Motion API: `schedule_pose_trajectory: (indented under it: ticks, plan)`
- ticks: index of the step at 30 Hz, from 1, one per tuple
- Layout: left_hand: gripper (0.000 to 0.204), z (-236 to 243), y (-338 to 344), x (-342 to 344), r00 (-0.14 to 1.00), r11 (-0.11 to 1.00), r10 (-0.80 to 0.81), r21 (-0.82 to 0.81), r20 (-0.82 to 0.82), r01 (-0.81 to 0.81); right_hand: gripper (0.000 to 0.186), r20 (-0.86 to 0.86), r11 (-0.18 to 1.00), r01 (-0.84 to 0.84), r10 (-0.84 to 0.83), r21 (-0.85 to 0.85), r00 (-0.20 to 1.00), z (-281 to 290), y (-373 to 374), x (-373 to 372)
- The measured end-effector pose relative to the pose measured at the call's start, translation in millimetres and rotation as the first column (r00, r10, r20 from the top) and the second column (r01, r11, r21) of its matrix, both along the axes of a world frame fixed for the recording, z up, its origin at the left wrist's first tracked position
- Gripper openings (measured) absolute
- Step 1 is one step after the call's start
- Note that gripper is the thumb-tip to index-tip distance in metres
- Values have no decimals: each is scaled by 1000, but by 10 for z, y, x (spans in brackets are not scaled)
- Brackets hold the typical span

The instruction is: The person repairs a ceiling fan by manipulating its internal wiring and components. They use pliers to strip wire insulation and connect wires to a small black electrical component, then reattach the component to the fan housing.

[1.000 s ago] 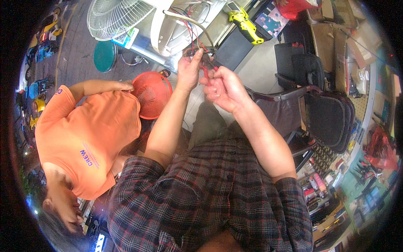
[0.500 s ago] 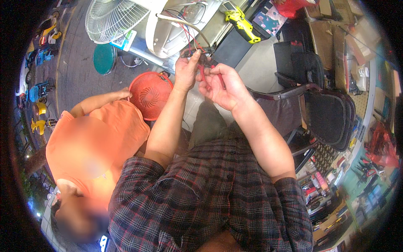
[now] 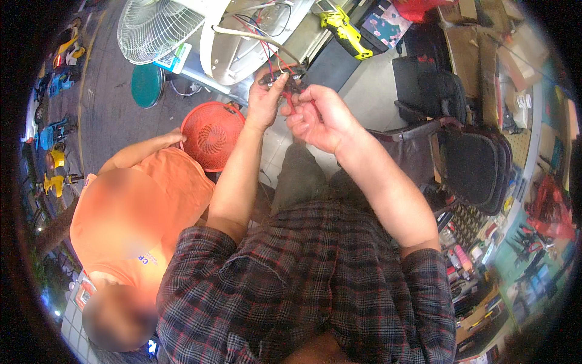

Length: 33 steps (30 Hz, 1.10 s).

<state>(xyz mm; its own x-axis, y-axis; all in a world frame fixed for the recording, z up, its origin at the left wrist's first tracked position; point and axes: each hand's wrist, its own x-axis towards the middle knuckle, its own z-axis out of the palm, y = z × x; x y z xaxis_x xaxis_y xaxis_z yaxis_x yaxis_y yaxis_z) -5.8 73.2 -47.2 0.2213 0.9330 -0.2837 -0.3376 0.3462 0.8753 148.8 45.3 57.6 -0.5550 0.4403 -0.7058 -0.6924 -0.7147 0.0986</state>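
L hand [image 3: 265, 104] pinches a small, dark, wired part [image 3: 271, 79] near an open, white plastic fan housing [image 3: 210, 50] while R hand [image 3: 320, 121] clasps a red-handled tool [image 3: 288, 104] beside it; part's prob. light & stiff, thin red wires [image 3: 270, 53] fragile, so best held by its edges.

Green stool [image 3: 147, 86]: set on grey pavement [image 3: 106, 79], its round seat seen from above.
Red basket [image 3: 197, 118]: held at its rim by a co-worker [image 3: 142, 209], by whom an orange shirt [image 3: 188, 188] is worn.
Dark chairs [image 3: 473, 167]: grouped at right.
Cardboard boxes [image 3: 464, 67]: piled at upper right.
Red plastic bag [image 3: 551, 209]: placed near the right edge.
Yellow and blue vehicles [image 3: 54, 133]: ranged along the far left.
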Motion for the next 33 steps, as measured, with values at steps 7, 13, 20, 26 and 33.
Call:
schedule_pose_trajectory:
  ticks: [7,13,20,26,33]
  plan:
    - [27,-6,11,23,998,992,66,-104,-14,-67,21,45,995,50,-54,88,998,23,-65,-58]
    - [26,98,1,49,997,986,76,-153,9,-74,20,56,995,62,-67,79,996,0,-128,-46]
    - [30,3,-19,69,990,982,106,-145,-92,-119,12,-23,993,89,-87,83,996,-237,-276,-141]
    - [31,142,2,94,992,989,62,-130,-109,-76,15,73,981,36,-51,189,996,-371,-405,-153]
    - [29,54,42,-13,998,976,70,-205,-6,-70,36,8,985,-43,42,167,999,98,-302,-27]
